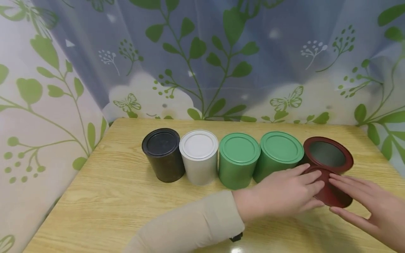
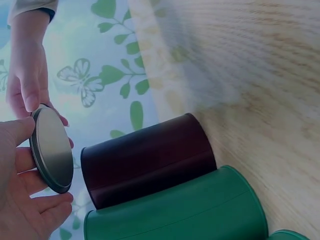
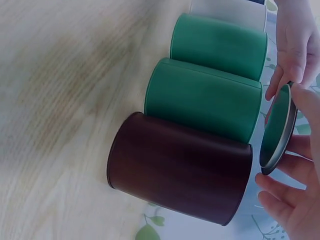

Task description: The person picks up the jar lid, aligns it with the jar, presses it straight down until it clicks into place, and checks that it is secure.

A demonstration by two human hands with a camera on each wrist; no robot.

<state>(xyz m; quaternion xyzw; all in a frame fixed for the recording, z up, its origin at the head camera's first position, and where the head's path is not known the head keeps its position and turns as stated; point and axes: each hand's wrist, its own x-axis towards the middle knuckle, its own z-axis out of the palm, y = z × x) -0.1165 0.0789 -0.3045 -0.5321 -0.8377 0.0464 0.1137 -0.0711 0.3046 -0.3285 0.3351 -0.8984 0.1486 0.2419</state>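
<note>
A dark red can (image 1: pixel 327 154) stands at the right end of a row, its top uncovered and its inside dark. Just in front of its mouth and above the table, both hands hold a round dark red lid (image 1: pixel 333 191) tilted on edge. My left hand (image 1: pixel 284 193) grips the lid's left rim between thumb and fingers. On the opposite rim, my right hand (image 1: pixel 370 203) holds it with thumb and fingertips. The lid's shiny metal underside (image 2: pixel 54 150) shows in the left wrist view. Beside the can, a green can (image 1: pixel 281 151) wears its lid.
Leftward along the row stand another green can (image 1: pixel 238 154), a white can (image 1: pixel 199 151) and a black can (image 1: pixel 162 147), all lidded and close together. A wooden table (image 1: pixel 126 211) bears them. Behind it hangs a leaf-patterned curtain (image 1: pixel 202 70).
</note>
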